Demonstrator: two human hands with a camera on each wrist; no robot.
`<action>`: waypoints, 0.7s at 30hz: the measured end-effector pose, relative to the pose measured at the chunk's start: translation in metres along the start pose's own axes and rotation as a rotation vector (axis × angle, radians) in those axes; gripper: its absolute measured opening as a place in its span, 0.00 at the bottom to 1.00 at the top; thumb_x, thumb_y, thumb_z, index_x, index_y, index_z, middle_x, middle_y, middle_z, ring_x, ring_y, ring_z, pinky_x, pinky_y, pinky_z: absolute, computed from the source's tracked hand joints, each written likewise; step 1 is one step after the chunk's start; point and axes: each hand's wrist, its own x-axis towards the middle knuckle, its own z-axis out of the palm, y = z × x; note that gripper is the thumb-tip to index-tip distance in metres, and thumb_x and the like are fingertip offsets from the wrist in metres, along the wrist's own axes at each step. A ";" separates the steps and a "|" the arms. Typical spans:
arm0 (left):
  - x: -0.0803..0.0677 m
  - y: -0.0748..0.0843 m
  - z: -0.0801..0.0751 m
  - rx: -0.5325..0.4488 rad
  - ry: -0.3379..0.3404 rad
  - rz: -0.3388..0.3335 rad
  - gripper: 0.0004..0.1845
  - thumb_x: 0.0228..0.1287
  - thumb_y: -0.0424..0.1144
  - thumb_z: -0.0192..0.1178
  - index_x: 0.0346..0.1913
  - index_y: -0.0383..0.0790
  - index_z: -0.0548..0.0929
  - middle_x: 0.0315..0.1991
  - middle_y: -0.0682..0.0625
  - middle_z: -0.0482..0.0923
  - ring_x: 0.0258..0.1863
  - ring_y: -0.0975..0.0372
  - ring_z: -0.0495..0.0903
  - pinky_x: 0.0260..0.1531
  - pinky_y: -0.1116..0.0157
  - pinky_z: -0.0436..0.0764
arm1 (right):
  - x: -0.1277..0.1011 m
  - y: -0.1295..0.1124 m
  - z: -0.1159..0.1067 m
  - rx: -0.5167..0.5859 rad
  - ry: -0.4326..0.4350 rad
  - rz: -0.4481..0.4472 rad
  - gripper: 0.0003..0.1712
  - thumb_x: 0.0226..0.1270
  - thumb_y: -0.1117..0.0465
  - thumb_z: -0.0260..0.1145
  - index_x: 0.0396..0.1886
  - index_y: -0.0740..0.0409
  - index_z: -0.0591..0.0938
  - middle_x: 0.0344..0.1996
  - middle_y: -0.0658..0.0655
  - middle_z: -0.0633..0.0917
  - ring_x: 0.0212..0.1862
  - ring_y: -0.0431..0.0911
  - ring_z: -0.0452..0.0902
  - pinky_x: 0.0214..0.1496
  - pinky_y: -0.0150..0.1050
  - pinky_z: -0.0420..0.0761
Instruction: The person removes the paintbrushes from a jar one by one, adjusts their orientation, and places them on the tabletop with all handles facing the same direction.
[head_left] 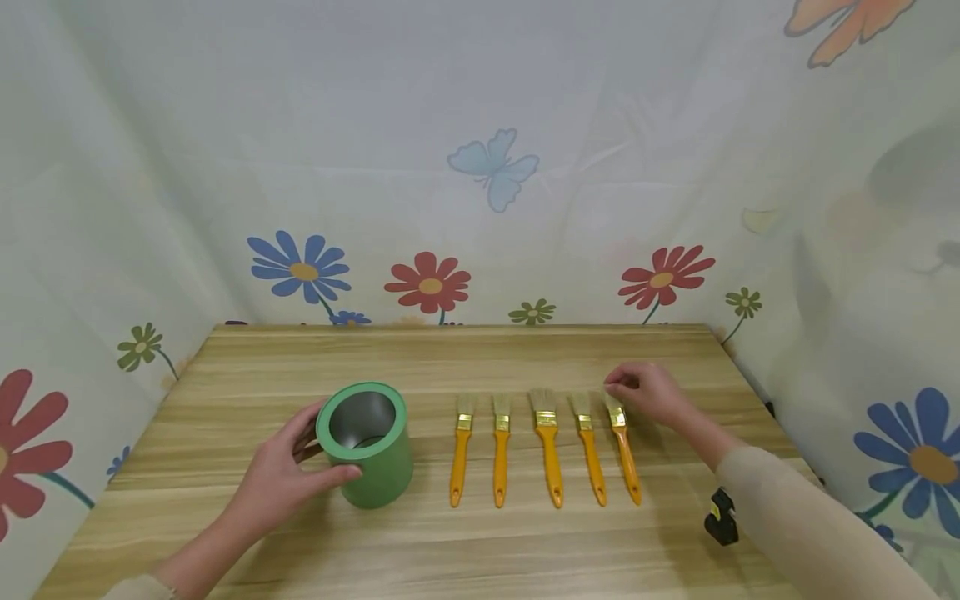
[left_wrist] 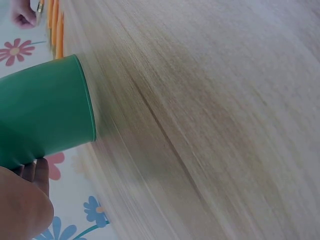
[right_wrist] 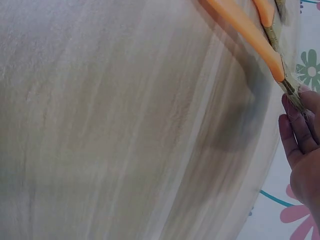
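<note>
A green can (head_left: 378, 475) with an open top stands upright on the table, left of the paintbrushes. My left hand (head_left: 281, 471) holds its side, thumb at the front and fingers round the back; in the left wrist view the fingers (left_wrist: 41, 175) reach behind the can (left_wrist: 50, 110). To the right, several orange-handled paintbrushes lie in a row, bristles pointing away. My right hand (head_left: 648, 392) pinches the bristles of the rightmost paintbrush (head_left: 627, 458). In the right wrist view, thumb and fingers of the right hand (right_wrist: 305, 145) meet at that brush's bristle end.
Other paintbrushes (head_left: 551, 454) lie spaced apart between the can and the right hand. A small black object (head_left: 722, 518) is by the right sleeve. The wooden table (head_left: 450, 350) ends at a flower-printed curtain (head_left: 360, 125) at the back and sides.
</note>
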 end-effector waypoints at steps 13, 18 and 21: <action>0.001 -0.003 0.000 -0.006 -0.001 0.010 0.50 0.56 0.46 0.84 0.79 0.44 0.69 0.70 0.43 0.79 0.69 0.48 0.79 0.62 0.57 0.87 | 0.000 0.006 0.010 -0.002 0.022 0.038 0.05 0.76 0.66 0.70 0.45 0.61 0.90 0.36 0.54 0.90 0.38 0.46 0.82 0.44 0.43 0.88; 0.001 -0.003 0.000 -0.010 -0.002 0.013 0.51 0.56 0.46 0.84 0.80 0.43 0.68 0.71 0.42 0.78 0.69 0.46 0.79 0.62 0.47 0.86 | 0.000 0.005 0.012 0.008 0.033 0.055 0.06 0.77 0.65 0.71 0.46 0.62 0.90 0.37 0.55 0.90 0.39 0.47 0.83 0.45 0.44 0.89; 0.001 -0.004 0.000 -0.011 -0.001 0.017 0.51 0.56 0.46 0.84 0.80 0.43 0.68 0.70 0.42 0.79 0.69 0.46 0.79 0.62 0.47 0.86 | 0.001 0.006 0.013 0.016 0.036 0.066 0.07 0.77 0.65 0.70 0.47 0.63 0.90 0.37 0.55 0.90 0.39 0.48 0.83 0.45 0.45 0.89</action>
